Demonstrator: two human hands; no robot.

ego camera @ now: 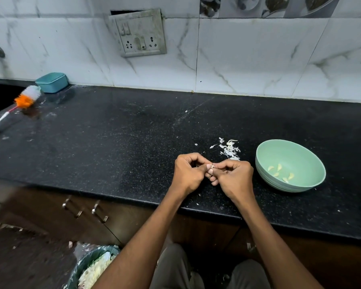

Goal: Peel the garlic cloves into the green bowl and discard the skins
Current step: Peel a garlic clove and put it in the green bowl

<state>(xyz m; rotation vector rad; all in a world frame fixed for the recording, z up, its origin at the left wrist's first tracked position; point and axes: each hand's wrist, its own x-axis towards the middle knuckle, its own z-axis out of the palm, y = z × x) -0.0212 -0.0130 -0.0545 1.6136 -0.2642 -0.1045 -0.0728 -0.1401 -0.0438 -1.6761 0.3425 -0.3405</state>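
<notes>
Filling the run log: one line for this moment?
step: peeling | both hands pinch garlic clove | green bowl: peeled cloves | skins: on counter

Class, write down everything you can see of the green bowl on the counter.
The green bowl is round, pale mint, smooth and matte, plastic by its look, with faint ridges round its outer wall. It stands upright on the black speckled counter, right of both hands and touched by neither. Several peeled garlic cloves lie loose at its bottom. A pile of skins lies on the counter to its left, apart from it.
</notes>
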